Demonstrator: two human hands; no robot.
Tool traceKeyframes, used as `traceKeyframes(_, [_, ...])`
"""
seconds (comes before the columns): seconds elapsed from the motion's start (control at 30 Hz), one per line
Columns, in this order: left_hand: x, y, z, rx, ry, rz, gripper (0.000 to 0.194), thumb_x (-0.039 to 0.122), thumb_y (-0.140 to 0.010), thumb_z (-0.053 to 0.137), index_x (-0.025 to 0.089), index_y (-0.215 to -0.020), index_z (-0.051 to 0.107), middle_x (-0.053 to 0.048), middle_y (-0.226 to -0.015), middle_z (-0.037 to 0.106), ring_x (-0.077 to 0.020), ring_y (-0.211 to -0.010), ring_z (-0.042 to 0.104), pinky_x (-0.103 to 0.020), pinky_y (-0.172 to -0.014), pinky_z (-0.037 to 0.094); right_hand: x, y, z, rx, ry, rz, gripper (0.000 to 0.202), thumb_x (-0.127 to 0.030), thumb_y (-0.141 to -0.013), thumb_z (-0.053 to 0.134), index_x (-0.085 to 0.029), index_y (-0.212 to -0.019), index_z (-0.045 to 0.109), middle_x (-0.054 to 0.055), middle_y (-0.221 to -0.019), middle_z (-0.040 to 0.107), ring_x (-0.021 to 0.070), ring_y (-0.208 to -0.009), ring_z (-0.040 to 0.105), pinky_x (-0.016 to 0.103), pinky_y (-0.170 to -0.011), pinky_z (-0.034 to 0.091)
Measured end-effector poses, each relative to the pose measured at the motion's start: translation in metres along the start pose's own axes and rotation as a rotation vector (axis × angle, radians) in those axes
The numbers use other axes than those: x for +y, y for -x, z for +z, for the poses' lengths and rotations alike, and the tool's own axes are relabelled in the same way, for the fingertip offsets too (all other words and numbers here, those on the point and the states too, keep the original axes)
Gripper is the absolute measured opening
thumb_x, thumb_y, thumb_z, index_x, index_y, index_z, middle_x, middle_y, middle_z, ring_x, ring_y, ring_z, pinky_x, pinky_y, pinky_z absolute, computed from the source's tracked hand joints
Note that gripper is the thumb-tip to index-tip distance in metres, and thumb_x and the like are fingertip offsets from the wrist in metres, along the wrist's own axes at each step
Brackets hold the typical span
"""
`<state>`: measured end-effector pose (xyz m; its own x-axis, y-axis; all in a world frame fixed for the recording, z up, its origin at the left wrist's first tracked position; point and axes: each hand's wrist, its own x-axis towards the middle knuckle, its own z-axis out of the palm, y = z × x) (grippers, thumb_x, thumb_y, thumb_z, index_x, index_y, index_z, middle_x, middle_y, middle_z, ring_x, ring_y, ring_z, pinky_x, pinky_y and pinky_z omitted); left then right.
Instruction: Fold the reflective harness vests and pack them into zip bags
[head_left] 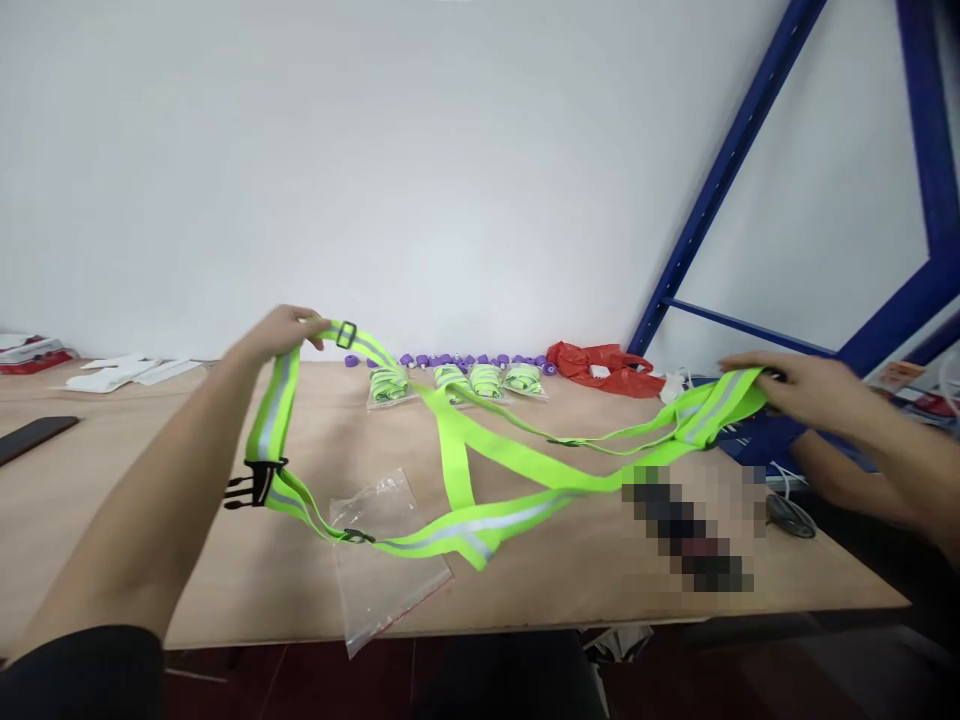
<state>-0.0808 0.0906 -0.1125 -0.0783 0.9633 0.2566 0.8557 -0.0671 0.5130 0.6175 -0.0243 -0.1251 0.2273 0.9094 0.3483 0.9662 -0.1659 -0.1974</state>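
A neon-green reflective vest (525,455) made of elastic straps with silver stripes hangs stretched out between my hands above the table. My left hand (289,330) pinches one strap at the upper left, beside a black slide adjuster (346,334). Below that hand dangles a black side-release buckle half (260,483), its prongs pointing left. At the right, my right hand (787,385) is closed on the bunched end of the straps; its fingertips are partly hidden. Under the vest lies a clear zip bag (390,580), which looks flat.
Several bagged folded vests (486,380) line the back, before a row of purple rolls (465,360). A red plastic bag (604,368) lies right of them. White sheets (112,373) and a dark flat object (36,437) are at left. A blue metal frame (720,180) rises at right.
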Motion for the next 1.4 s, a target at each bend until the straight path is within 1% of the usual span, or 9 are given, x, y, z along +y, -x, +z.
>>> traceKeyframes(0.13, [-0.004, 0.002, 0.072, -0.105, -0.08, -0.061, 0.046, 0.05, -0.084, 0.055, 0.01, -0.099, 0.072, -0.012, -0.081, 0.074, -0.0203, -0.062, 0.057, -0.029, -0.057, 0.041, -0.007, 0.009, 0.044, -0.047, -0.04, -0.235, 0.038, -0.025, -0.077, 0.05, -0.025, -0.102, 0.078, 0.008, -0.092, 0.08, 0.0261, -0.067, 0.071, 0.035, -0.062, 0.051])
traceKeyframes(0.27, [0.011, 0.029, 0.12, -0.109, -0.151, 0.023, 0.041, 0.044, -0.085, 0.057, 0.012, -0.109, 0.068, -0.018, -0.106, 0.071, -0.0339, -0.101, 0.063, -0.038, -0.081, 0.047, -0.034, 0.032, 0.054, -0.203, -0.189, -0.153, 0.042, -0.05, -0.078, 0.064, -0.023, -0.109, 0.072, 0.01, -0.09, 0.079, 0.0238, -0.052, 0.066, 0.035, -0.056, 0.052])
traceKeyframes(0.47, [0.081, 0.128, 0.179, -0.392, -0.052, 0.569, 0.042, 0.057, -0.093, 0.053, 0.025, -0.115, 0.067, -0.004, -0.119, 0.069, -0.0222, -0.112, 0.062, -0.032, -0.1, 0.043, -0.057, 0.052, 0.057, -0.32, -0.574, -0.087, 0.046, -0.062, -0.071, 0.075, -0.019, -0.086, 0.078, 0.01, -0.097, 0.078, 0.0326, -0.095, 0.07, 0.037, -0.082, 0.055])
traceKeyframes(0.6, [0.11, 0.169, 0.209, -0.608, -0.209, 0.8, 0.038, 0.054, -0.086, 0.064, 0.022, -0.106, 0.066, -0.006, -0.105, 0.071, -0.0256, -0.099, 0.066, -0.036, -0.083, 0.049, -0.049, 0.059, 0.07, -0.489, -0.899, -0.005, 0.049, -0.061, -0.068, 0.08, -0.019, -0.094, 0.077, 0.011, -0.103, 0.077, 0.0321, -0.101, 0.07, 0.04, -0.093, 0.056])
traceKeyframes(0.7, [0.118, 0.165, 0.215, -0.551, -0.329, 0.775, 0.009, 0.024, -0.083, 0.063, 0.018, -0.09, 0.065, -0.008, -0.093, 0.069, -0.026, -0.088, 0.066, -0.036, -0.074, 0.049, -0.042, 0.059, 0.067, -0.478, -0.819, -0.097, 0.047, -0.06, -0.07, 0.079, -0.019, -0.094, 0.076, 0.011, -0.102, 0.077, 0.0327, -0.103, 0.07, 0.044, -0.095, 0.054])
traceKeyframes(0.83, [0.115, 0.159, 0.208, -0.371, -0.402, 0.797, 0.025, 0.008, -0.088, 0.046, 0.014, -0.105, 0.063, -0.018, -0.113, 0.062, -0.0329, -0.106, 0.058, -0.047, -0.087, 0.046, -0.035, 0.047, 0.045, -0.216, -0.414, -0.199, 0.032, -0.049, -0.079, 0.069, -0.019, -0.091, 0.073, 0.01, -0.099, 0.077, 0.0299, -0.095, 0.069, 0.04, -0.087, 0.053])
traceKeyframes(1.07, [0.068, 0.209, 0.209, -0.177, -0.298, 1.308, 0.034, 0.05, -0.098, 0.049, 0.018, -0.102, 0.061, -0.013, -0.117, 0.062, -0.0318, -0.12, 0.05, -0.059, -0.112, 0.025, -0.029, 0.029, 0.046, 0.249, -0.113, -0.314, 0.015, -0.029, -0.088, 0.053, -0.019, -0.091, 0.063, 0.013, -0.096, 0.069, 0.0237, -0.089, 0.064, 0.034, -0.084, 0.051])
traceKeyframes(1.2, [0.063, 0.233, 0.201, -0.286, -0.386, 1.222, 0.017, 0.023, -0.095, 0.049, 0.017, -0.102, 0.063, -0.01, -0.102, 0.065, -0.0261, -0.097, 0.059, -0.048, -0.096, 0.041, -0.034, 0.023, 0.067, 0.268, -0.035, -0.398, 0.025, -0.02, -0.09, 0.043, -0.017, -0.101, 0.065, 0.015, -0.098, 0.064, 0.0295, -0.098, 0.06, 0.042, -0.088, 0.05])
traceKeyframes(1.4, [0.072, 0.254, 0.192, -0.477, -0.445, 0.884, 0.048, 0.034, -0.091, 0.056, 0.013, -0.134, 0.057, -0.019, -0.132, 0.059, -0.0344, -0.108, 0.062, -0.047, -0.088, 0.05, -0.086, 0.031, 0.085, 0.159, 0.178, -0.79, 0.046, -0.001, -0.078, 0.044, -0.018, -0.115, 0.066, 0.016, -0.118, 0.063, 0.0316, -0.108, 0.059, 0.046, -0.087, 0.051])
